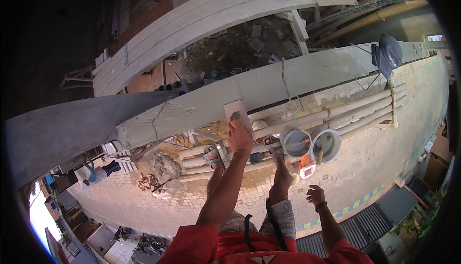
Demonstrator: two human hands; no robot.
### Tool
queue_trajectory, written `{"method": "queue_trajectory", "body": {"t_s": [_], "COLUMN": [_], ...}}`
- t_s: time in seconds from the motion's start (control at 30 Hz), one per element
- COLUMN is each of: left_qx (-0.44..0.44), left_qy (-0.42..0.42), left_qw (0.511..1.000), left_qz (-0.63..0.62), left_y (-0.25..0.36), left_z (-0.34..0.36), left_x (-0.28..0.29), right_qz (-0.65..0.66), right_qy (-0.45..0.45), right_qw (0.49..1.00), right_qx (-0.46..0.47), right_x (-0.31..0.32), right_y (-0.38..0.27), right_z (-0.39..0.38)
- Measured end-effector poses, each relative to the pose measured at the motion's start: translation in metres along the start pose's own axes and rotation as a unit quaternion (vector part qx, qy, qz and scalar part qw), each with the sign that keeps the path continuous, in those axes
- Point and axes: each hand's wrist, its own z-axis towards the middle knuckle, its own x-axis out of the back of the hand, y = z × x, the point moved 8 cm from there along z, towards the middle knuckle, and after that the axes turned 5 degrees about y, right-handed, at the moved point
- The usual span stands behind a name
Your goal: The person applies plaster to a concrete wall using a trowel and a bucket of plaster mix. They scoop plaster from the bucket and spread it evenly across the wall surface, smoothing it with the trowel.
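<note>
My left hand (240,137) is wrapped round the grip of a pinkish rectangular plastering float (233,106). The float lies against the near side of a long grey concrete beam (259,82), whose surface looks freshly smoothed there. Low at my right side hangs my right hand (315,195), empty, fingers loosely apart, a dark band on its wrist. Below and nearest it are two pale buckets, one with greyish liquid (296,142) and one with a stick-like handle standing in it (327,145). A red-and-white container (307,166) sits beside them.
My sandalled feet (211,155) stand on bamboo poles (357,108) above a paved yard (365,168). Wet mortar (165,165) and broken bricks (150,182) lie at left. A dark cap (390,53) hangs on the beam. Wooden planks (221,9) run behind it.
</note>
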Motion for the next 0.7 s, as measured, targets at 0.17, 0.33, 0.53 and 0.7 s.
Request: {"method": "queue_trajectory", "body": {"t_s": [0.17, 0.33, 0.53, 0.7], "left_qx": [-0.035, -0.127, -0.151, -0.036], "left_qy": [-0.022, 0.001, 0.083, 0.048], "left_qw": [0.997, 0.990, 0.983, 0.997], "left_qz": [-0.059, -0.061, 0.063, 0.056], "left_y": [-0.016, 0.063, 0.109, 0.056], "left_z": [-0.054, -0.004, 0.071, 0.088], "left_x": [0.005, 0.012, -0.012, -0.010], "right_qz": [0.042, -0.002, 0.014, -0.001], "right_qy": [-0.011, 0.006, 0.016, 0.029], "right_qw": [0.999, 1.000, 1.000, 1.000], "right_qx": [-0.011, 0.006, 0.001, 0.000], "right_x": [0.003, 0.003, 0.008, 0.018], "right_y": [0.015, 0.001, -0.009, -0.006], "right_z": [0.011, 0.016, 0.020, 0.014]}}
